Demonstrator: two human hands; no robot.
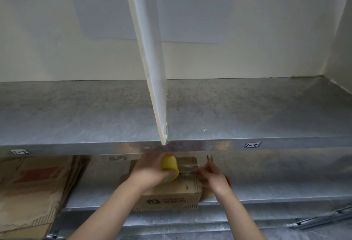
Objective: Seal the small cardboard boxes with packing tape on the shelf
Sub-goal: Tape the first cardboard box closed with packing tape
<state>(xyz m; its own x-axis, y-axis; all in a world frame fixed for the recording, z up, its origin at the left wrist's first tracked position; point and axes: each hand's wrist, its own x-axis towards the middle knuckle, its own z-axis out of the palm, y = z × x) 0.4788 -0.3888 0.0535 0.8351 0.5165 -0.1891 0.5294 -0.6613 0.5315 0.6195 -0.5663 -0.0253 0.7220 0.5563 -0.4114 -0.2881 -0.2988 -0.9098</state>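
Observation:
A small brown cardboard box (171,194) with printed markings stands on the lower metal shelf (266,192), partly under the upper shelf's edge. My left hand (150,173) grips a yellowish roll of packing tape (170,167) above the box top. A clear strip of tape (187,168) runs from the roll to the right across the box. My right hand (213,177) is at the strip's free end and holds red-handled scissors (227,179), whose tips (209,157) point up. Blur hides the right hand's fingers.
The upper metal shelf (247,110) fills the middle of the view, with labels on its front edge (252,145). A pile of flattened cardboard (32,192) lies on the lower shelf at the left. A white upright post (150,58) rises from the upper shelf's front. A wall stands behind.

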